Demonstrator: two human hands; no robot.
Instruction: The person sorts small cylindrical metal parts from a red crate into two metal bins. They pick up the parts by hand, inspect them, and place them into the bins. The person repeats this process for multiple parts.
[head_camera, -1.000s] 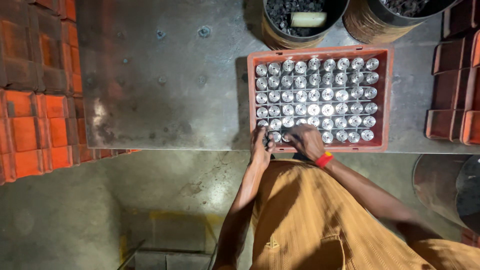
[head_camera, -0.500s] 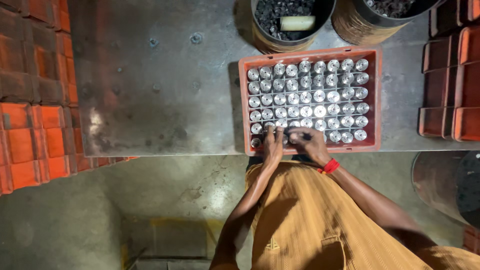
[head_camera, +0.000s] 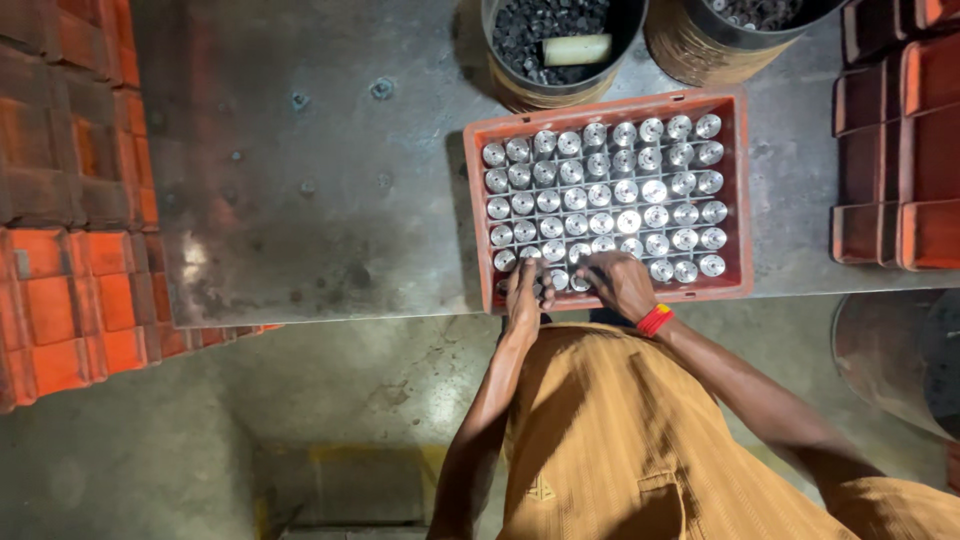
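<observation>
Here, both hands (head_camera: 575, 285) on metal cylinders (head_camera: 600, 195), red crate's (head_camera: 742, 190) near row

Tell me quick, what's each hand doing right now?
Left hand: fingers down on the metal cylinders at the red crate near edge; grip cannot be told.
Right hand: curled over the same row; grip cannot be told.

Shiny metal cylinders (head_camera: 600, 195), seemingly plastic orange crate (head_camera: 742, 190), scuffed steel table (head_camera: 300, 180)
</observation>
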